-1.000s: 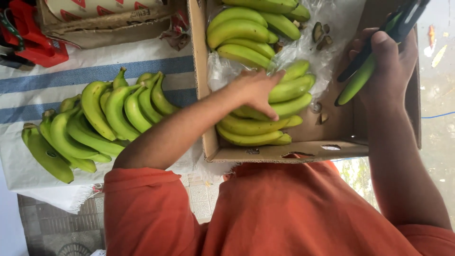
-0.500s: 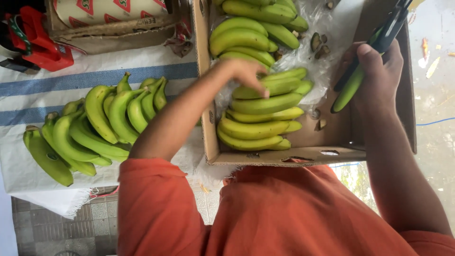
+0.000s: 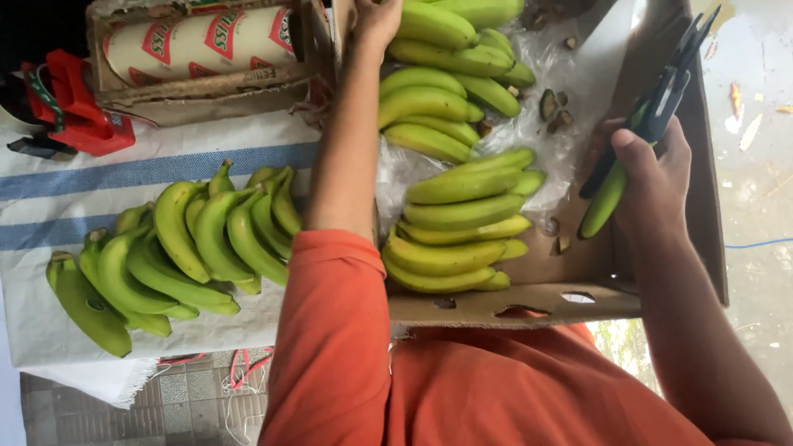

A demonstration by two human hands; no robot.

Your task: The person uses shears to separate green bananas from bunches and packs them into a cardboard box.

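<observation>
Green unripe bananas at the far end of the shallow brown cardboard box meet our left hand, fingers curled on the top bunch, perhaps to steady it. Our right hand is closed on one loose green banana and dark-handled scissors, near the right wall. We see bare plastic lining between.

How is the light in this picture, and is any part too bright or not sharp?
Head view: soft daylight, bananas in the cardboard box sharp; the clear plastic liner glares white; floor at far right looks washed out; left hand is cut by the top edge; right hand with a dark tool is clear.
</observation>
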